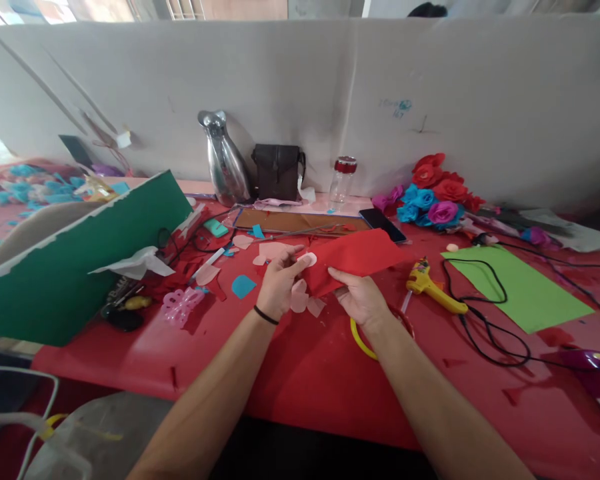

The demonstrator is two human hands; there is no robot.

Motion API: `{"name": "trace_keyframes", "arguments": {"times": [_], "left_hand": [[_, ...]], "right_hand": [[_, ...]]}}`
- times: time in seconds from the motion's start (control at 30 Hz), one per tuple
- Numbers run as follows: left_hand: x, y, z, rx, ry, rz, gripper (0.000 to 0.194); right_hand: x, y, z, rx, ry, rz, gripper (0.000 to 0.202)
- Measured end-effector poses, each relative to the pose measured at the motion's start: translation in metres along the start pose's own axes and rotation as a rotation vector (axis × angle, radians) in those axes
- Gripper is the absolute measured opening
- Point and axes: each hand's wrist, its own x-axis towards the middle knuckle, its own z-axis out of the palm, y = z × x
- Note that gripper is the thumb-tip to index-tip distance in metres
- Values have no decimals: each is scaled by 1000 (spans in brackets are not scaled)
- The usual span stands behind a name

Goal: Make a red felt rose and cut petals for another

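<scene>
A sheet of red paper [363, 253] is held between my two hands above the table. My left hand [279, 283] pinches its left end, with a small pale pink paper piece [308, 259] by the thumb. On the near edge, the thumb of my right hand [360, 297] lies on top and the fingers are underneath. Pale pink paper petals [300, 298] lie just below the sheet. A blue paper petal [243, 287] is left of my left wrist. Partly hidden under my right forearm is a yellow ring-shaped thing [361, 341].
Right of my hands lie a yellow glue gun [434, 288] with a black cord and a green sheet [520, 287]. Paper flowers [437, 193], a phone [383, 225], a glass bottle [343, 185], a brown bag [279, 172] and a steel jug [225, 160] stand or lie behind. A green board [90, 260] leans at left.
</scene>
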Motion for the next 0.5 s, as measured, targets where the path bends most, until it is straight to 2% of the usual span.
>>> {"name": "trace_keyframes", "arguments": {"times": [0.1, 0.17, 0.3, 0.5], "left_hand": [[0, 0, -3, -59, -53, -186, 28], [1, 1, -5, -71, -58, -230, 28], [1, 1, -5, -86, -35, -191, 33], [-2, -3, 0, -87, 5, -70, 35]], "right_hand": [[1, 1, -1, 11, 15, -32, 35], [2, 2, -2, 8, 16, -40, 32], [0, 4, -1, -11, -2, -33, 27], [-1, 10, -2, 0, -12, -47, 34]]}}
